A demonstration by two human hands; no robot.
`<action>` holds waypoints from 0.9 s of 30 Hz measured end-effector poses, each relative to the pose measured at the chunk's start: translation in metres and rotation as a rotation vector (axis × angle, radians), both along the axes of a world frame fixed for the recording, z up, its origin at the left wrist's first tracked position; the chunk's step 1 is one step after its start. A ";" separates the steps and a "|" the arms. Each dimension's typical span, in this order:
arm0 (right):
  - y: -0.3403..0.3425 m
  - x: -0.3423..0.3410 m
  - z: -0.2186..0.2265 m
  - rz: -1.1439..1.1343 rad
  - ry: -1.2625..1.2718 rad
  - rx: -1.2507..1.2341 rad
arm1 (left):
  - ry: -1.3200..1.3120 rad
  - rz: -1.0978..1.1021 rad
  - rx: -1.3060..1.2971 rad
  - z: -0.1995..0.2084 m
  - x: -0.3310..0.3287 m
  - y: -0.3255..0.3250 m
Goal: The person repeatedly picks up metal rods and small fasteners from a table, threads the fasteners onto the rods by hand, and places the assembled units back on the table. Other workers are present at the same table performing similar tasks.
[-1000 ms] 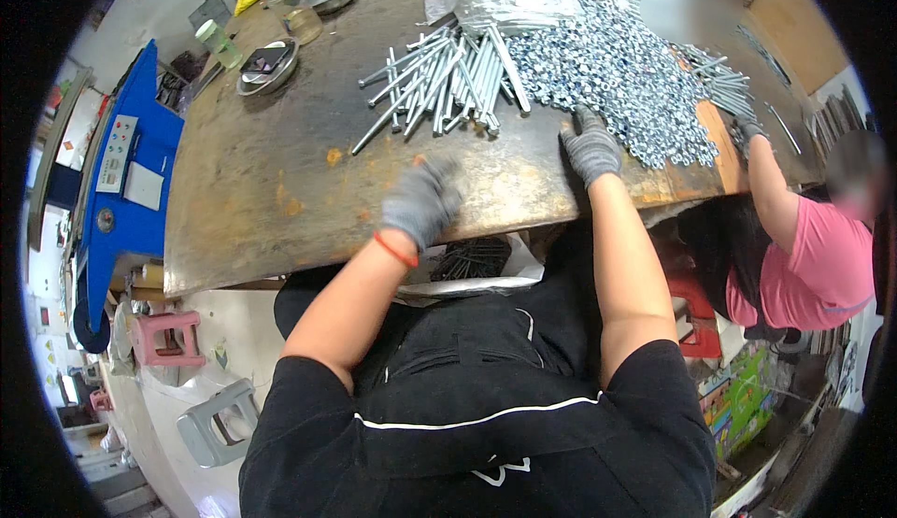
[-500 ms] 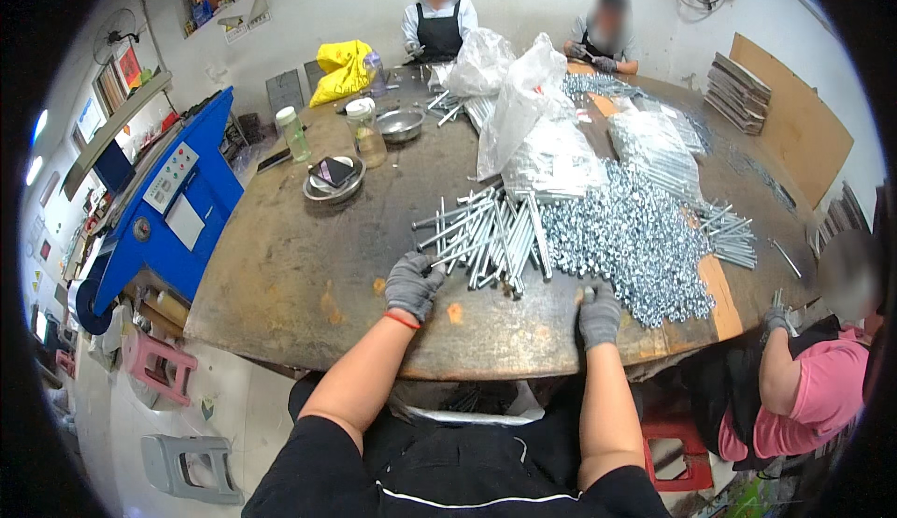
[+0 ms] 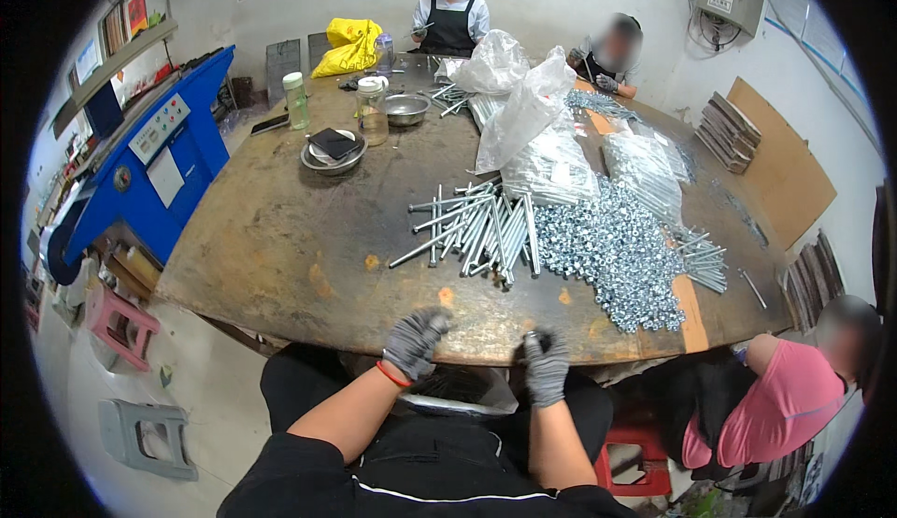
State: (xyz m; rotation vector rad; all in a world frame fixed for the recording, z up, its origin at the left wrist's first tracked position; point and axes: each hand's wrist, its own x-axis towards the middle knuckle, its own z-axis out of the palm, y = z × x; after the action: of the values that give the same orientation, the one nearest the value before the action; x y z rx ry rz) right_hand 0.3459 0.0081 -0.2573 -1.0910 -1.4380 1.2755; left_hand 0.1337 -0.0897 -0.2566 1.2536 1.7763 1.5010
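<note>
My left hand, in a grey glove with a red band at the wrist, is closed over the near edge of the table; what its curled fingers hold, if anything, is hidden. My right hand, gloved the same way, is closed at the table edge a short way to the right. A small dark, shiny spot shows at its fingertips, too small to name. Beyond my left hand lies a loose pile of long silvery bolts. A large heap of small metal nuts spreads to the right of the bolts.
Clear plastic bags of bolts lie behind the heap. Metal bowls, jars and a yellow bag stand at the far left of the table. A co-worker in pink sits at right; two others sit across.
Both my hands have drawn back toward me to the table's near edge, the left from the bolts and the right from beside the nuts. The view has shifted slightly.
</note>
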 end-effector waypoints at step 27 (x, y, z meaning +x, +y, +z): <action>-0.074 0.011 0.070 0.570 -0.347 0.492 | 0.409 -0.361 -0.335 0.012 0.036 -0.049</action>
State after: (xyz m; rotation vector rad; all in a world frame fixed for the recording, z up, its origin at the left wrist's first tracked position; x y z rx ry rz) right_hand 0.3571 -0.0662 -0.1874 -0.5977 -2.2918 1.0295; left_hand 0.1696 -0.1382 -0.2447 1.6705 1.8182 0.7490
